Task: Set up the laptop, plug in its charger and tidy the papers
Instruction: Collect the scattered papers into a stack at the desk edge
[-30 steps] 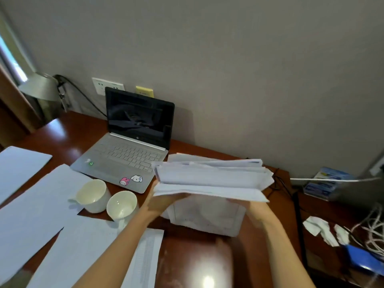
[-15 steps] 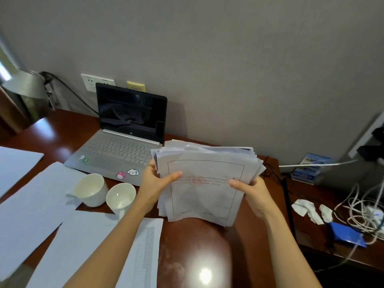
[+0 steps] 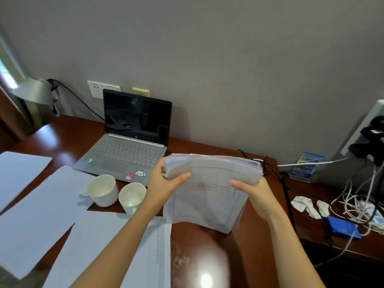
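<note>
A thick stack of white papers [image 3: 209,196] stands on its lower edge on the dark wooden desk [image 3: 207,252], its top bent toward me. My left hand [image 3: 164,183] grips its left side and my right hand [image 3: 252,191] grips its right side. An open silver laptop [image 3: 133,138] with a dark screen and two stickers sits behind at the left, by the wall. A white wall socket [image 3: 99,89] is behind the laptop. Loose sheets [image 3: 41,206] lie flat on the desk's left part. I cannot pick out a charger.
Two white cups [image 3: 104,190] [image 3: 132,196] stand between the laptop and the loose sheets. A metal lamp [image 3: 31,94] is at the far left. A lower side table [image 3: 342,242] on the right carries tangled cables [image 3: 357,204], a blue pouch [image 3: 341,227] and crumpled tissues [image 3: 303,205].
The stack went from held flat and raised to standing on its edge on the desk; now its top is bent over toward me and its edges look more even.
</note>
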`<state>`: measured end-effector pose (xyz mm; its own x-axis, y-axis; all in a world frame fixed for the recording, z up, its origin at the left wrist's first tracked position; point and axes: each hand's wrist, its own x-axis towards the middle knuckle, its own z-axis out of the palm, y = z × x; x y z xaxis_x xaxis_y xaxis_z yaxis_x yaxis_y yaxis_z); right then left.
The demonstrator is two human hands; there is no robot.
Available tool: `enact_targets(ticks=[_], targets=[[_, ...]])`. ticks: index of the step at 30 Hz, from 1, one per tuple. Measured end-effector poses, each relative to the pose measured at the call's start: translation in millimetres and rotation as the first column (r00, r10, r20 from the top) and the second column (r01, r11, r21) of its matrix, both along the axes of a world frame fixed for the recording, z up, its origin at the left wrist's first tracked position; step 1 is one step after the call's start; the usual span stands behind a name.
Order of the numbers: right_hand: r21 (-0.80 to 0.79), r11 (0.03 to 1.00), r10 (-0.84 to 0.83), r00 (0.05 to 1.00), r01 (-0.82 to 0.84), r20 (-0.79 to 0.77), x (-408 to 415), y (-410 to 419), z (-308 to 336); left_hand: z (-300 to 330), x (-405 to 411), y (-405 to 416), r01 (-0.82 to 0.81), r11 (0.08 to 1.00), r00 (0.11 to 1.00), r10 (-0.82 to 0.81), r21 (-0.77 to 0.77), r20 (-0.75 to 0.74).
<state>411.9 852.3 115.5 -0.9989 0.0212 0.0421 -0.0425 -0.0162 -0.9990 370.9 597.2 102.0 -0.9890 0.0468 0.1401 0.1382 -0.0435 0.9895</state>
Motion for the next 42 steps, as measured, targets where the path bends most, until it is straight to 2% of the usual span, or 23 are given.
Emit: enact_targets(ticks=[5,8,12,15,17,19,23,26,30,36,42], targets=[[0.017,0.997,-0.076,0.995,0.075,0.069,19,-13,-21,-14,2,-9,0.090,0.994,0.989,-0.082,-0.060,0.124],[0.005,0.995,-0.102,0.993,0.102,0.059,24,-21,-19,-11,4,-5,0.135,0.987,0.985,-0.124,-0.086,0.117],[0.012,0.991,-0.131,0.991,0.131,0.008,28,-16,-3,-2,10,-2,0.116,0.993,0.991,-0.114,-0.023,0.073],[0.013,0.991,-0.131,0.990,0.131,0.052,36,-9,-5,-12,20,0,0.103,0.994,0.988,-0.106,0.032,0.116],[0.022,0.990,-0.143,0.981,0.141,0.128,40,-7,-20,-30,26,3,0.130,0.991,0.977,-0.121,-0.039,0.178],[0.040,0.989,-0.146,0.965,0.140,0.218,46,-8,-42,-51,32,7,0.182,0.974,0.944,-0.134,-0.136,0.301],[0.055,0.984,-0.176,0.927,0.167,0.332,57,-15,-74,-76,35,11,0.220,0.953,0.870,-0.095,-0.208,0.484],[0.063,0.976,-0.215,0.915,0.206,0.341,58,-13,-80,-72,35,16,0.161,0.952,0.896,-0.030,-0.261,0.443],[0.115,0.966,-0.257,0.905,0.231,0.339,61,-3,-81,-65,47,20,0.134,0.946,0.947,-0.035,-0.294,0.318],[0.164,0.966,-0.252,0.869,0.200,0.426,76,0,-108,-81,77,29,0.067,0.955,0.911,0.060,-0.289,0.409],[0.073,0.984,-0.176,0.859,0.161,0.481,87,-1,-122,-95,108,18,-0.009,0.970,0.892,0.117,-0.243,0.436]])
